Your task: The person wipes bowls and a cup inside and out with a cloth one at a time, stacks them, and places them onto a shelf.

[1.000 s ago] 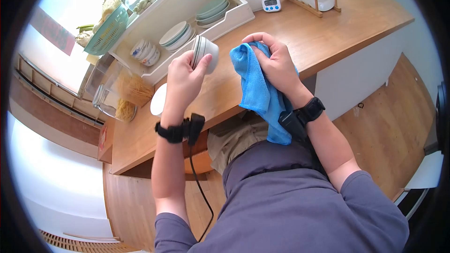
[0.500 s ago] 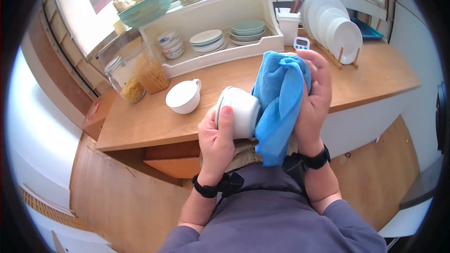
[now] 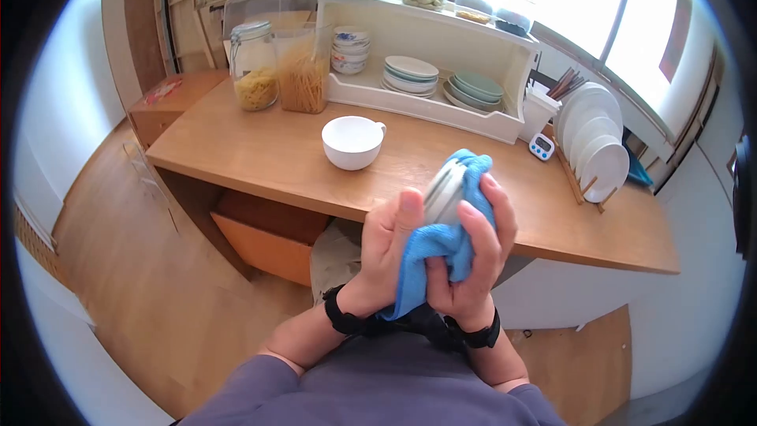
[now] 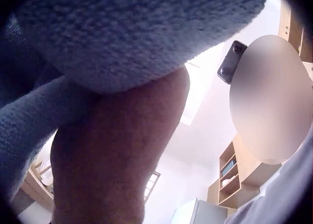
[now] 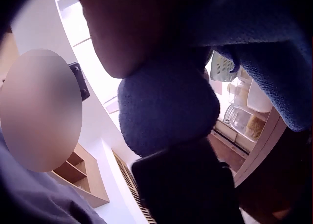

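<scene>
In the head view, a white bowl (image 3: 444,196) with grey-green bands stands tilted on its side between the two hands. My left hand (image 3: 385,246) grips it from the left, thumb up along its edge and its fingers largely hidden. A blue cloth (image 3: 430,248) wraps the bowl's right side and hangs down between the wrists. My right hand (image 3: 479,256) holds this cloth against the bowl, fingers curved around it. Cloth (image 4: 137,33) fills the top of the left wrist view, and dark cloth folds (image 5: 168,109) cover much of the right wrist view.
A white cup (image 3: 352,146) with a handle stands on the wooden table (image 3: 260,154). Behind it are a pasta jar (image 3: 255,71), a clear spaghetti container (image 3: 303,75) and a white shelf (image 3: 505,122) with stacked dishes. At right stand a timer (image 3: 541,147) and racked white plates (image 3: 603,166).
The bowl and the cloth, apart at first, have come together, and the right hand's cloth now wraps the bowl's side. The head view has swung round, showing the white cup fully.
</scene>
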